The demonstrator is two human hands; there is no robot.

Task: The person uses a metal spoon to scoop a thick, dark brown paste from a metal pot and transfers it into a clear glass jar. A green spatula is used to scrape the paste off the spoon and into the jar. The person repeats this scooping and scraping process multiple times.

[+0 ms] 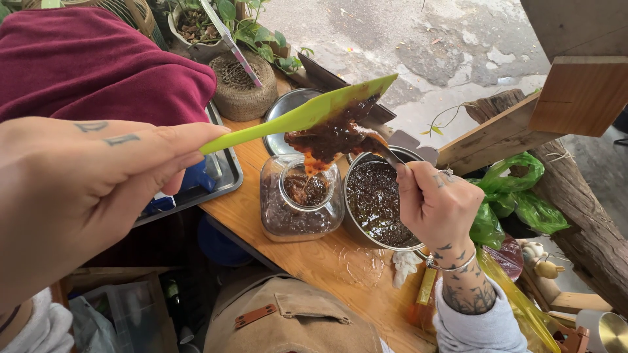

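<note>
My left hand fills the left foreground and grips the handle of a green spatula. Its blade carries a lump of dark brown paste above an open glass jar that is partly filled with the same paste. My right hand holds a metal spoon whose tip touches the paste on the spatula. Right of the jar, under my right hand, stands a round metal pot of dark paste.
All stands on a wooden tabletop. A metal tray with a maroon cloth lies at left. A woven holder, potted plants and a metal lid sit behind. Green plastic bags and wooden beams lie right.
</note>
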